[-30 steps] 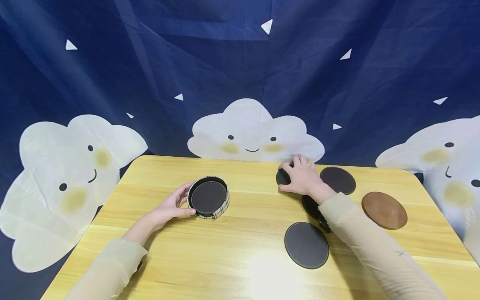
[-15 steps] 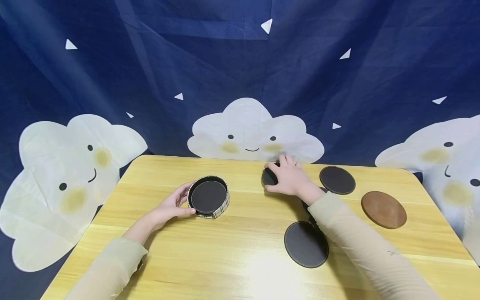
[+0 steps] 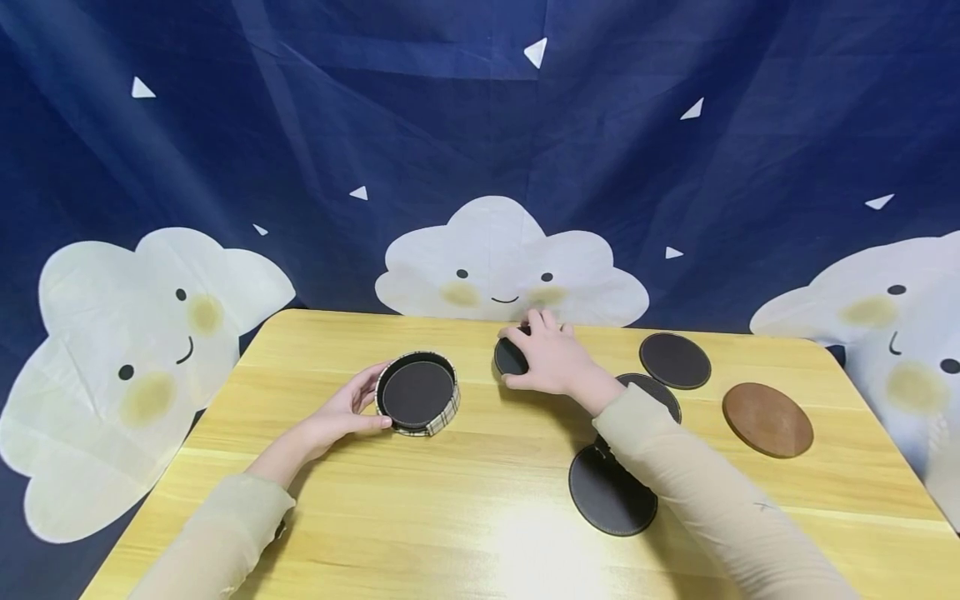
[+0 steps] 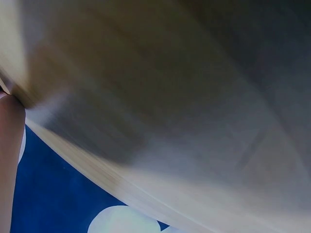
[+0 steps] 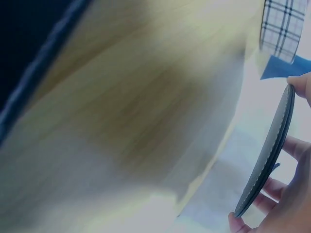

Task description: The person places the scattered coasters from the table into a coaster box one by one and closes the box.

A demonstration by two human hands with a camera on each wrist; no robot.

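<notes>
My left hand grips the left side of a round plaid coaster holder, its thumb at the front. Inside the holder lies a dark coaster with a stitched edge. My right hand holds another dark round coaster by its edge, to the right of the holder and apart from it. In the right wrist view that stitched coaster appears edge-on between thumb and fingers, raised off the tabletop. Only a finger of the left hand shows in the left wrist view.
On the wooden table at right lie a brown coaster and several dark ones: a far coaster, a middle coaster and a near coaster. The right sleeve partly covers some. A blue cloud-patterned curtain hangs behind.
My right hand has moved left with its coaster, nearer the holder, uncovering more of the middle coaster. My left hand and the holder have stayed in place.
</notes>
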